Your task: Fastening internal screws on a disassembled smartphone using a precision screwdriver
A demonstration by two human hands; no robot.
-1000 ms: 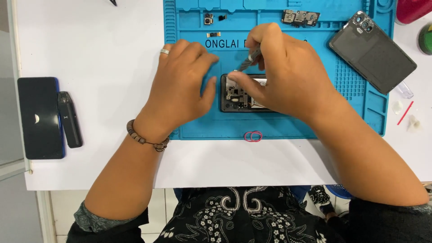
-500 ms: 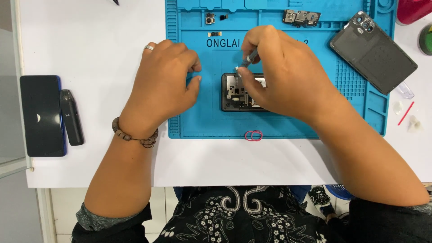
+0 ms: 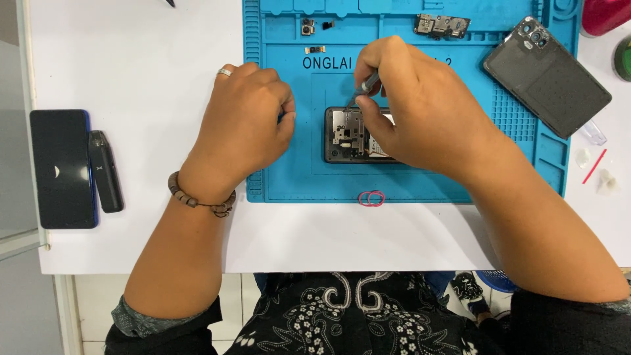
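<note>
Bright, even overhead light, soft shadows under the hands (image 3: 315,125), sharp focus throughout, no glare or blur.

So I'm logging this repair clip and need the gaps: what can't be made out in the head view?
- The opened phone: its right part is hidden under the right hand.
- The thin tool: only a short piece shows between the fingers; its tip is too small to read.
- The left hand: curled fingers hide whether it holds anything.
- The red thing and the green thing: cut off by the picture's edges.
</note>
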